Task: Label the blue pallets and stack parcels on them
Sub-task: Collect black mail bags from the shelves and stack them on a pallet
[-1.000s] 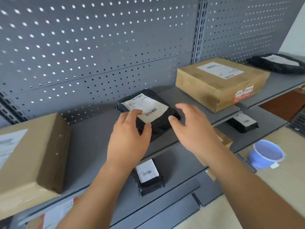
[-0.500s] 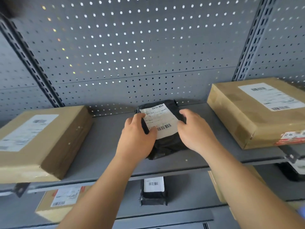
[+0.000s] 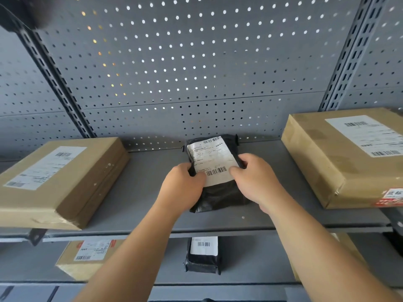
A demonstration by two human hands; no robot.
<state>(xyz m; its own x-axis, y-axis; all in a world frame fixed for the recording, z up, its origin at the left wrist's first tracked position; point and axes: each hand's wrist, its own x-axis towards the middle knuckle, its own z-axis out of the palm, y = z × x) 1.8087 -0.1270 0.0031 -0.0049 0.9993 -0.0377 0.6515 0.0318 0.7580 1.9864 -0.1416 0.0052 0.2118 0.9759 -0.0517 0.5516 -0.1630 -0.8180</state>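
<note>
The black parcel [image 3: 214, 162] lies flat in the middle of the grey shelf [image 3: 141, 192], white label up. You grip it from both sides: your left hand [image 3: 183, 188] curls round its left edge, your right hand [image 3: 259, 179] round its right edge, both thumbs on the label. The left cardboard box [image 3: 65, 179] and the right cardboard box [image 3: 340, 158] sit well apart from it. The perforated back panel [image 3: 185, 73] rises behind. Below, a smaller black parcel [image 3: 204, 256] rests on the lower shelf [image 3: 152, 262].

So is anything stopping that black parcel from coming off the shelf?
Nothing visible. The left hand and right hand hold the black parcel; the left cardboard box and right cardboard box lie apart from it. Pallets are out of view.
</note>
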